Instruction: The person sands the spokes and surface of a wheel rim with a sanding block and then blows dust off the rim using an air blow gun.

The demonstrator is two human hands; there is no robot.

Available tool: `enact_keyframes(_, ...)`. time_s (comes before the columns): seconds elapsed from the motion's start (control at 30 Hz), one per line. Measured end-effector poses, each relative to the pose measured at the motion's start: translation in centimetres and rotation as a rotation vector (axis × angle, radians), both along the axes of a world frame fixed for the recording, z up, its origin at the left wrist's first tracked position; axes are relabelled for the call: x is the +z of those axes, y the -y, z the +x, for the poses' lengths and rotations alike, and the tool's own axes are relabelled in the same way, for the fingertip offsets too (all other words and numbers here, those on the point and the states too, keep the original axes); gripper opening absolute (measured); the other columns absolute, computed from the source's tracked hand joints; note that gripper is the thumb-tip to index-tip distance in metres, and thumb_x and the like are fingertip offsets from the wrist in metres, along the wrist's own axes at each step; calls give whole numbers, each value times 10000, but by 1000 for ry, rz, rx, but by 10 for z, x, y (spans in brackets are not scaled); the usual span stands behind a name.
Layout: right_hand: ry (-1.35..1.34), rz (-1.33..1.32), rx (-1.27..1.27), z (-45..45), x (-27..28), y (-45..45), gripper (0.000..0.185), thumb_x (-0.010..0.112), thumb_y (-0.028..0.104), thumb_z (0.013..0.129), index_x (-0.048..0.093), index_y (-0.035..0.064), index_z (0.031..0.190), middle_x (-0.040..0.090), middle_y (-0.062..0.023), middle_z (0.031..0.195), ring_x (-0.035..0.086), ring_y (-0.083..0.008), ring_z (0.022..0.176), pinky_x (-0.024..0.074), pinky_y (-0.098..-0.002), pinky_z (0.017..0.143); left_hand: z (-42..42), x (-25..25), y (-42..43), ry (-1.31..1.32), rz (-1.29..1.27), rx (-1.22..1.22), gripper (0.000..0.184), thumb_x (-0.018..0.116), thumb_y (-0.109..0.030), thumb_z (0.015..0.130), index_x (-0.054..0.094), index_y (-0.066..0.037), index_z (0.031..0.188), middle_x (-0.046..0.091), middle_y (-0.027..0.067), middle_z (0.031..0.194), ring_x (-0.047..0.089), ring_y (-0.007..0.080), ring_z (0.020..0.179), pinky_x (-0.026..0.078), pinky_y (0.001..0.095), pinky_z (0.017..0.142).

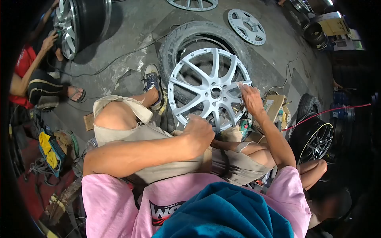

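Note:
A pale grey multi-spoke wheel rim [214,81] lies tilted over a dusty tire [164,49], in front of my knees. My left hand [198,134] is closed at the rim's near edge and appears to grip it; its fingertips are partly hidden. On the right side, my right hand [251,98] pinches a small pale piece that looks like sandpaper [239,85] against the end of a spoke, near the outer lip.
Two grey wheel faces [247,27] [192,3] lie on the floor beyond the tire. At left, another person [35,75] handles a large wheel [69,29]. A toolbox with yellow cloth [49,150], a cardboard box [274,109] and a black wheel [315,141] flank me. Cables cross the floor.

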State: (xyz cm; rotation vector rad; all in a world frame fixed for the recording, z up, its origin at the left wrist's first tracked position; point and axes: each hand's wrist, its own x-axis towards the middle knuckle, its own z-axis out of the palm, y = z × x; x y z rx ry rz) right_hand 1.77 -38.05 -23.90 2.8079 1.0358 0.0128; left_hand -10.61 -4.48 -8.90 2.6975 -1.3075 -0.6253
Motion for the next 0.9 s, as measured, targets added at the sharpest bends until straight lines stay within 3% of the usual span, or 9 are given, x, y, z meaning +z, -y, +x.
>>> enact_keyframes(0.13,-58,100,77,-2,14,-39,631,630,113,941,470,5,1542,642,-117,1182,633,-275,1075,461,-424,909,-3,0,1,6,-39,-40,178,682,-97,825,777,8,934,737,184,978,718,298,947,532,420,794)
enact_keyframes(0.23,-17,162,13,-9,-13,-48,595,619,110,951,488,-16,1518,638,-115,1109,627,-276,1017,456,-424,880,3,-1,1,-133,-48,-28,201,684,-108,833,777,14,962,741,181,1002,718,295,959,534,413,801)
enact_keyframes(0.43,-119,148,-97,-83,-38,-33,530,653,78,919,572,-28,1432,651,-165,1071,652,-327,945,490,-460,851,5,3,0,-52,72,-44,208,692,-123,843,776,20,970,738,165,1001,715,290,960,532,406,803)
enact_keyframes(0.53,-359,173,17,-106,-38,-29,490,612,151,950,580,-34,1402,686,-179,1076,676,-316,923,516,-459,819,-5,6,3,-60,47,-47,208,692,-125,847,778,13,977,734,156,988,709,285,955,524,404,800)
enact_keyframes(0.63,-422,376,-224,-109,-29,-35,466,630,167,949,604,58,1401,688,-196,1063,671,-389,958,531,-492,847,-13,7,-2,-42,-18,-67,202,692,-122,848,779,12,972,731,158,986,703,285,960,512,408,806)
enact_keyframes(0.73,-297,403,-289,-89,-10,-54,439,608,83,955,604,20,1389,632,-211,1017,663,-433,958,530,-530,850,-13,3,3,-94,47,-75,194,690,-112,844,781,14,960,730,167,988,703,291,976,506,413,817)
enact_keyframes(0.8,-291,299,-331,-86,-33,-59,423,586,104,980,599,5,1390,643,-230,1049,660,-441,962,530,-524,858,-11,0,3,-89,40,-74,192,688,-109,846,781,13,961,729,169,989,703,292,979,504,414,822)
enact_keyframes(0.87,-154,492,-273,-89,-63,-65,445,579,132,992,577,8,1419,651,-248,1109,652,-452,980,529,-528,861,-6,0,1,-85,36,-58,191,686,-106,847,782,13,961,729,171,990,704,294,981,502,414,826)
enact_keyframes(0.9,-383,432,-313,-96,-70,-66,465,571,113,988,559,0,1438,656,-260,1177,645,-465,1017,530,-531,870,-4,0,2,-94,48,-49,193,683,-104,850,781,13,968,729,173,997,705,296,983,504,413,827)
